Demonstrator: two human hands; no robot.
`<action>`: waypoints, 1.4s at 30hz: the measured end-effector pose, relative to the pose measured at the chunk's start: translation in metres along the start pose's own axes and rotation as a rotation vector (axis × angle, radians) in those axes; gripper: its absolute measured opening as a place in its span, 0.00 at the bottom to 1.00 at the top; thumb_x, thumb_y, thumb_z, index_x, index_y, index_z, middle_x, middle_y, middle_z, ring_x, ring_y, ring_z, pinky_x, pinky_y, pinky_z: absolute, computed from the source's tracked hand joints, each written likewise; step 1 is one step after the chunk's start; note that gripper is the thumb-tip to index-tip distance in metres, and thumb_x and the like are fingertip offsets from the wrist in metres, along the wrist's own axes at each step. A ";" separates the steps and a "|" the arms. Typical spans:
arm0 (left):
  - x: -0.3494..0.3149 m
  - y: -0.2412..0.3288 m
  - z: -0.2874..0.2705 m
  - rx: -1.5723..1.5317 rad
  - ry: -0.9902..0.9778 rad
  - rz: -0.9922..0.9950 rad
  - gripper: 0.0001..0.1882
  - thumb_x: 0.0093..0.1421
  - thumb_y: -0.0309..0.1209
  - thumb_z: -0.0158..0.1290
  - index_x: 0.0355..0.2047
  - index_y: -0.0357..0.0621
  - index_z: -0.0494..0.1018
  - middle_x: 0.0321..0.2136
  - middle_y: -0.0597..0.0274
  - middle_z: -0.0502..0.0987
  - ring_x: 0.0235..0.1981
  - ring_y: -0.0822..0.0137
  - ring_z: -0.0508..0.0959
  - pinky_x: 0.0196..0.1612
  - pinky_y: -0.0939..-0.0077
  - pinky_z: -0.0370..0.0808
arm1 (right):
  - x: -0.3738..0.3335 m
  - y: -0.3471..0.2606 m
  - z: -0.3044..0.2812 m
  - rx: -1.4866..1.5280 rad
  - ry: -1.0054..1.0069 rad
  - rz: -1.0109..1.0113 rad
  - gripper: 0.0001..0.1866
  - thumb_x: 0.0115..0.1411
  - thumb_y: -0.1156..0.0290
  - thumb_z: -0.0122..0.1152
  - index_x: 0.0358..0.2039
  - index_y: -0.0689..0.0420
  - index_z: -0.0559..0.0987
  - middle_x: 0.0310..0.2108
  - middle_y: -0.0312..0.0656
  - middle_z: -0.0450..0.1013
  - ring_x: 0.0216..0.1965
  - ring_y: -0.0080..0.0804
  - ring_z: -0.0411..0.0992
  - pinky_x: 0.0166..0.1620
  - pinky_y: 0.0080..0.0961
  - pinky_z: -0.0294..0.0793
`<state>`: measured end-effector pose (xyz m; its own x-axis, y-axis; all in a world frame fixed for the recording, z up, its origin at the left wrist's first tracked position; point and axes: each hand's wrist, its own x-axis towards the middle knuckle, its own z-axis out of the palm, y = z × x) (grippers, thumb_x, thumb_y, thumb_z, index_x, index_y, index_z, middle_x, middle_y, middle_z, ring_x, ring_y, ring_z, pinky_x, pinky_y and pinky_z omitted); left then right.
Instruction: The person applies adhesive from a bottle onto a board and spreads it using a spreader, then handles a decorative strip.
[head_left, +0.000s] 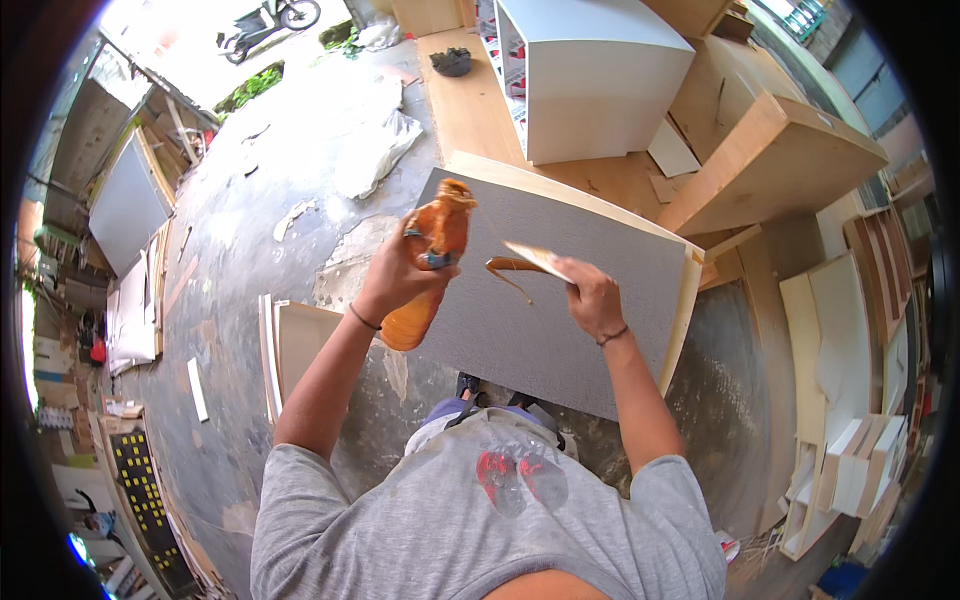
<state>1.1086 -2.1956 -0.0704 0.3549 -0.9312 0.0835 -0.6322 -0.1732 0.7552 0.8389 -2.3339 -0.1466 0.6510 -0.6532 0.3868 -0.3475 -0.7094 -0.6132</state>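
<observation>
My left hand is wrapped round an amber plastic bottle, which tilts over the left edge of a grey panel. Brown residue coats the bottle's upper end, and something dark blue shows by my fingers. Over the panel's middle, my right hand grips a thin, flat, pale scraper-like piece, slightly blurred. Just beside that piece, a shiny brown streak of what looks like glue lies on the grey surface. A thin trail of it runs toward me.
A white cabinet stands beyond the panel on brown boards. An upright wooden box is at the far right. Pale boards lean at left, and stacked offcuts sit at right. White plastic sheeting lies on the floor.
</observation>
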 end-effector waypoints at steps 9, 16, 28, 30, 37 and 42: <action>-0.112 -0.079 -0.005 -0.452 0.298 -0.278 0.45 0.38 0.32 0.68 0.54 0.38 0.56 0.46 0.54 0.71 0.48 0.64 0.72 0.52 0.70 0.69 | -0.063 0.059 0.036 0.216 -0.064 0.621 0.17 0.55 0.74 0.48 0.44 0.67 0.72 0.38 0.55 0.74 0.41 0.48 0.74 0.43 0.36 0.72; -0.168 -0.106 0.015 -0.185 0.283 -0.358 0.45 0.38 0.31 0.67 0.55 0.38 0.54 0.46 0.53 0.71 0.48 0.64 0.72 0.52 0.70 0.69 | -0.062 0.059 0.070 0.426 -0.074 0.752 0.14 0.55 0.75 0.49 0.41 0.69 0.73 0.36 0.50 0.75 0.38 0.39 0.75 0.43 0.31 0.72; -0.284 -0.262 0.136 -0.298 1.211 -1.144 0.39 0.40 0.34 0.67 0.50 0.36 0.59 0.44 0.54 0.69 0.48 0.62 0.71 0.51 0.69 0.67 | -0.129 0.089 0.078 0.662 0.043 1.014 0.22 0.53 0.80 0.50 0.50 0.70 0.66 0.46 0.47 0.69 0.44 0.35 0.70 0.49 0.29 0.68; -0.289 -0.302 0.155 -0.184 1.321 -1.372 0.41 0.36 0.39 0.68 0.48 0.36 0.61 0.44 0.50 0.71 0.46 0.56 0.72 0.51 0.66 0.67 | -0.143 0.098 0.063 0.577 0.052 0.968 0.22 0.53 0.80 0.50 0.50 0.69 0.66 0.46 0.47 0.69 0.45 0.35 0.70 0.49 0.30 0.69; -0.320 -0.477 0.251 -0.043 1.327 -1.744 0.43 0.35 0.39 0.68 0.50 0.40 0.61 0.44 0.49 0.72 0.47 0.51 0.73 0.51 0.63 0.68 | -0.140 0.106 0.066 0.400 0.143 1.061 0.27 0.53 0.78 0.50 0.55 0.66 0.61 0.50 0.50 0.66 0.47 0.39 0.69 0.50 0.32 0.70; -0.329 -0.560 0.284 -0.101 1.396 -1.770 0.42 0.36 0.40 0.67 0.51 0.40 0.60 0.45 0.48 0.72 0.47 0.51 0.73 0.50 0.62 0.68 | -0.115 0.080 0.089 0.186 0.056 0.961 0.28 0.52 0.76 0.52 0.55 0.66 0.61 0.51 0.52 0.65 0.49 0.43 0.67 0.53 0.38 0.67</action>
<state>1.1499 -1.8839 -0.7054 0.4790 0.8348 -0.2715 0.7746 -0.2563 0.5782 0.7964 -2.2923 -0.3015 0.1121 -0.9456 -0.3053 -0.5977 0.1813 -0.7810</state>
